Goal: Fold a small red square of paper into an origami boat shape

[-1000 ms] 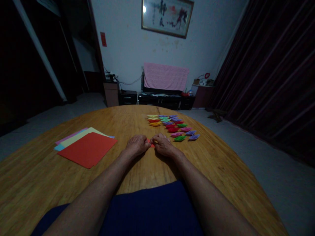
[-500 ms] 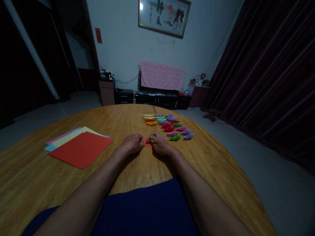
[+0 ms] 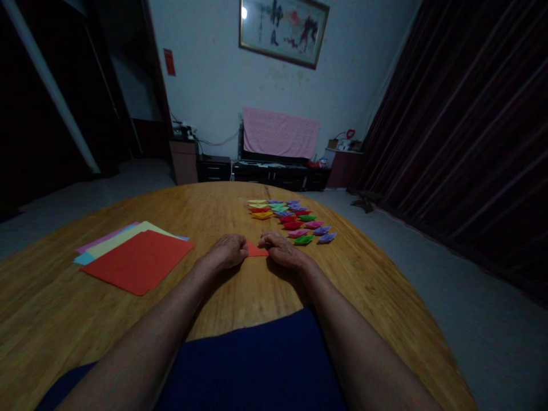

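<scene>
A small folded piece of red paper (image 3: pixel 256 250) lies on the wooden table, its visible part roughly triangular. My left hand (image 3: pixel 229 250) is closed at the paper's left side, fingers curled and thumb on its edge. At the right side, my right hand (image 3: pixel 278 248) has its bent fingers closed on the paper, and its fingertips partly cover that end. Just beyond my right hand sit several folded paper boats, among them a green boat (image 3: pixel 303 240), a pink boat (image 3: pixel 298 233) and a purple boat (image 3: pixel 326 238).
On the left of the round wooden table (image 3: pixel 214 211) lies a stack of coloured sheets, with a red sheet (image 3: pixel 139 261) on top and a yellow sheet (image 3: pixel 128 242) beneath. Past the table stands a low black cabinet (image 3: pixel 269 174) with a pink towel (image 3: pixel 280 132) above it.
My hands have moved slightly apart, the right one a little to the right, so more of the red paper shows between them. The view has shifted slightly.
</scene>
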A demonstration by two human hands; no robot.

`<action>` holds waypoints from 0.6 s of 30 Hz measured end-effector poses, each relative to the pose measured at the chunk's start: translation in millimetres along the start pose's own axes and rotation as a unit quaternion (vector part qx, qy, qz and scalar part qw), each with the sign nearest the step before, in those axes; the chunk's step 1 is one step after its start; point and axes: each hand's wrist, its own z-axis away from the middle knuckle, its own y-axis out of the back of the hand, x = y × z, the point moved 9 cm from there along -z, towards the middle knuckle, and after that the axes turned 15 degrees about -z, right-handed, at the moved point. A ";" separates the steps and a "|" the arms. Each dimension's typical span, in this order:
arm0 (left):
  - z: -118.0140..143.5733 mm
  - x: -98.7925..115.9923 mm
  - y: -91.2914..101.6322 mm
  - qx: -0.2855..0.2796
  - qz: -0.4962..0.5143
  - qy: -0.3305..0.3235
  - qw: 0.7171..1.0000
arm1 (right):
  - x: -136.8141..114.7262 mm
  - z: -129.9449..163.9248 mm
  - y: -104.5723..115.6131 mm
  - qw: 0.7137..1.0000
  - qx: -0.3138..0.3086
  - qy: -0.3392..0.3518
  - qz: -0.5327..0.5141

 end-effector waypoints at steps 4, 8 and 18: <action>-1.4 -2.8 -3.2 0.000 0.006 -0.003 1.000 | 1.6 0.8 -1.2 1.000 0.007 -0.024 -0.002; -2.9 -2.9 -1.2 0.023 0.013 -0.019 0.999 | 2.2 1.2 -1.9 0.999 0.027 -0.031 0.001; 2.2 13.0 5.1 0.016 0.011 -0.058 0.998 | -3.1 0.4 -3.7 0.999 0.043 -0.021 0.009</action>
